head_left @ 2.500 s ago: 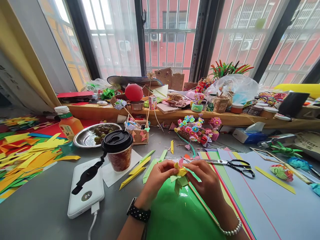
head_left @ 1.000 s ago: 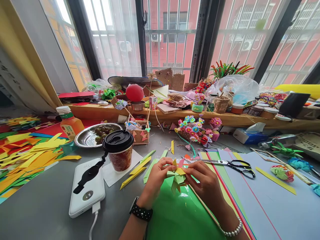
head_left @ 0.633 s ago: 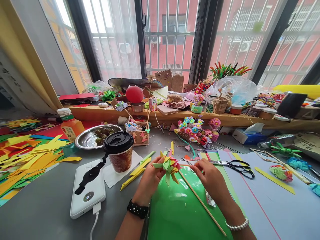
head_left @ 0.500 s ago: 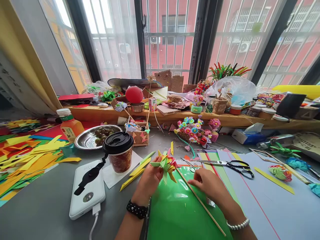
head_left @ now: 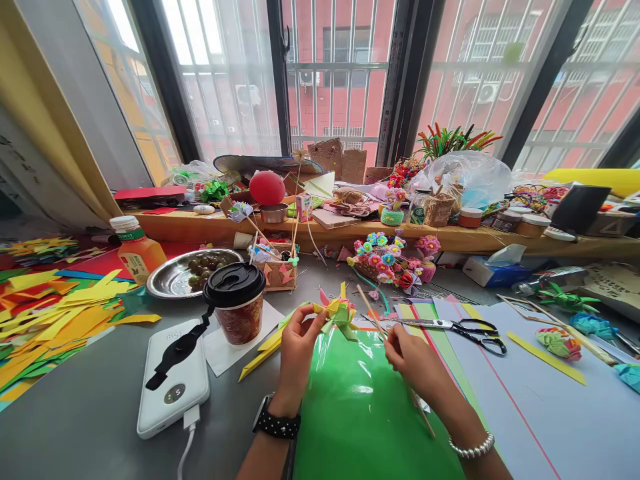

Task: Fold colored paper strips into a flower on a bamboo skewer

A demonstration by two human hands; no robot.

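Observation:
A folded paper flower (head_left: 342, 316) in yellow, green and pink is pinched between the thumb and fingers of my left hand (head_left: 301, 343), over the top of a glossy green folder (head_left: 365, 413). My right hand (head_left: 413, 357) is closed round a thin wooden stick (head_left: 371, 310). The stick slants, its upper tip near the flower's right side but apart from it, its lower end below my palm. Behind my right hand lie black-handled scissors (head_left: 475, 331); a smaller pair is partly hidden there.
Left of my hands stand a lidded paper cup (head_left: 235, 310) and a white power bank (head_left: 173, 383) with a cable. Paper strips (head_left: 65, 320) heap at the far left. Coloured sheets (head_left: 505, 393) lie on the right. A crowded wooden ledge (head_left: 330, 230) runs behind.
My right hand has taken hold of the stick and raised its upper end off the folder. My left hand has turned the flower and shifted slightly left.

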